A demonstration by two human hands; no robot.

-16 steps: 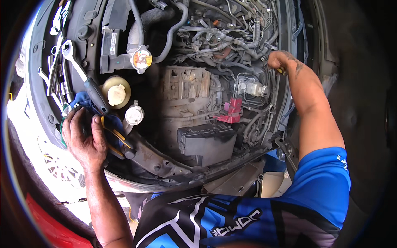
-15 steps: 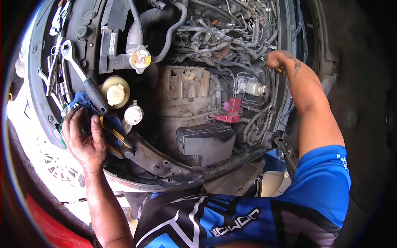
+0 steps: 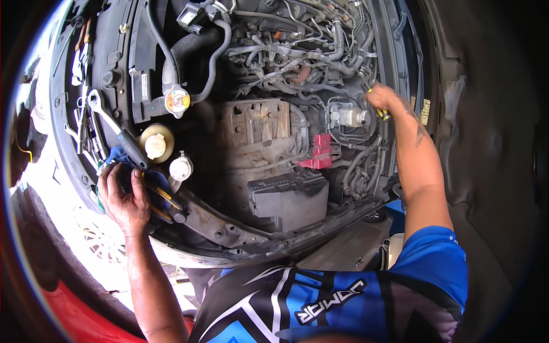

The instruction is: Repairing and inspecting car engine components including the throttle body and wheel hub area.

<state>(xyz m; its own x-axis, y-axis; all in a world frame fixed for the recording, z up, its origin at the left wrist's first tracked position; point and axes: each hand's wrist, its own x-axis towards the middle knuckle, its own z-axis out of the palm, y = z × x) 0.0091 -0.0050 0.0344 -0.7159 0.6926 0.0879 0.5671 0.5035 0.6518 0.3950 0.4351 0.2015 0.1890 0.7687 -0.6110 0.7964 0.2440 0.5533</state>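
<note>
My right hand (image 3: pixel 384 97) is closed round a yellow-handled tool (image 3: pixel 386 114) among the hoses at the engine bay's right side, just above the brake-fluid reservoir (image 3: pixel 353 116); the tool's far end is hard to make out. My left hand (image 3: pixel 123 197) rests on the left edge with thumb and fingers apart, draped over a blue cloth (image 3: pixel 117 153) and yellow-black pliers (image 3: pixel 162 194). Just above it lie a long ratchet (image 3: pixel 128 143) and several wrenches and metal tools (image 3: pixel 83 134).
The engine (image 3: pixel 297 51) fills the top, above an exposed metal tray (image 3: pixel 254 123). A red terminal cover (image 3: pixel 320 154), black fuse box (image 3: pixel 289 206), radiator cap (image 3: pixel 177 102) and two pale caps (image 3: pixel 155 146) surround it. A red car panel (image 3: pixel 74 314) shows lower left.
The view has shifted slightly. My right hand sits a little lower against the hoses, nearer the reservoir, with more of the yellow tool showing. My left hand stays on the cloth.
</note>
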